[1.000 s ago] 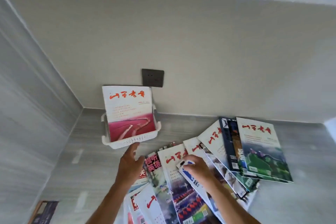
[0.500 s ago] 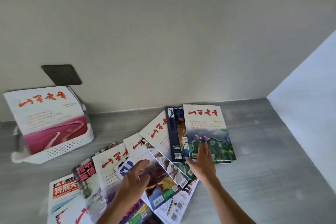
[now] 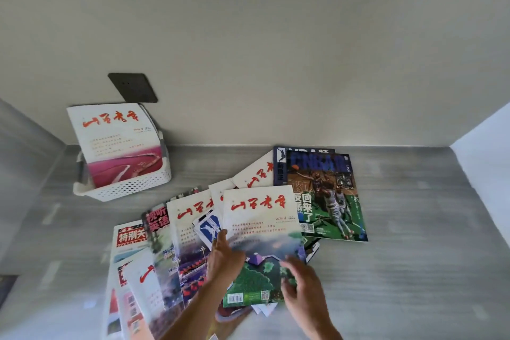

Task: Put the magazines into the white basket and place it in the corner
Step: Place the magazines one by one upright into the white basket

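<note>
I see both hands gripping the green-cover magazine [image 3: 262, 240] above the fanned pile: left hand [image 3: 224, 258] pinches its left edge, right hand [image 3: 302, 283] its right. White basket [image 3: 129, 188] sits at the desk's far-left corner.

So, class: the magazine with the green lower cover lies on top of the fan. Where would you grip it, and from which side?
Probably the green-cover magazine's near bottom edge, approached from the person's side: it overhangs the pile, so fingers could slip under. The left hand and right hand are already at its lower corners.
</note>
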